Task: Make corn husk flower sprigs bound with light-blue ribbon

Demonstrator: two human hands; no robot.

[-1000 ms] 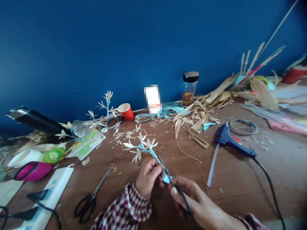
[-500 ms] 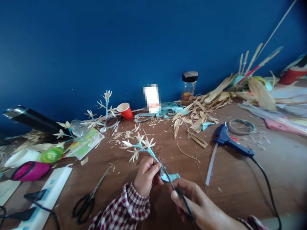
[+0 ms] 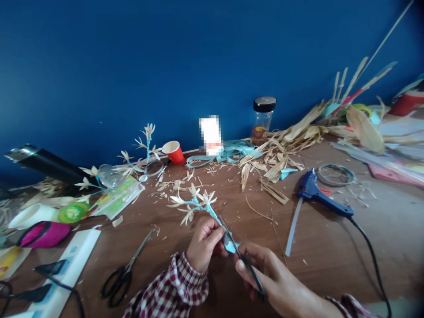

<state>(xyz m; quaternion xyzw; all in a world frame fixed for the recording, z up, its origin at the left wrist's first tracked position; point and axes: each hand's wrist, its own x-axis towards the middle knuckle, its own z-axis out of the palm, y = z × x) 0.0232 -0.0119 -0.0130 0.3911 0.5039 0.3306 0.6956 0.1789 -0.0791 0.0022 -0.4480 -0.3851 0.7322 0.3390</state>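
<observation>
My left hand (image 3: pixel 206 242) is closed on the stem of a husk-flower branch (image 3: pixel 198 204), whose pale petals and blue-wrapped twigs point away from me. A light blue strip (image 3: pixel 229 247) hangs at the stem's lower end, beside my left fingers. My right hand (image 3: pixel 265 269) grips black-handled scissors (image 3: pixel 251 274) by the handles. Their blades lie along the stem and across the blue strip, close to my left thumb. Whether the blades are fully closed I cannot make out.
On the right lies a blue glue gun (image 3: pixel 324 196) with a trailing cord. A second pair of scissors (image 3: pixel 122 274) and a power strip (image 3: pixel 71 269) are at left. Further back stand a red paper cup (image 3: pixel 174 152), a lidded jar (image 3: pixel 262 121) and dry corn husks (image 3: pixel 281 150).
Less of the blue strip shows beyond the scissor blades now. Both hands keep nearly the same place, and the view has shifted slightly.
</observation>
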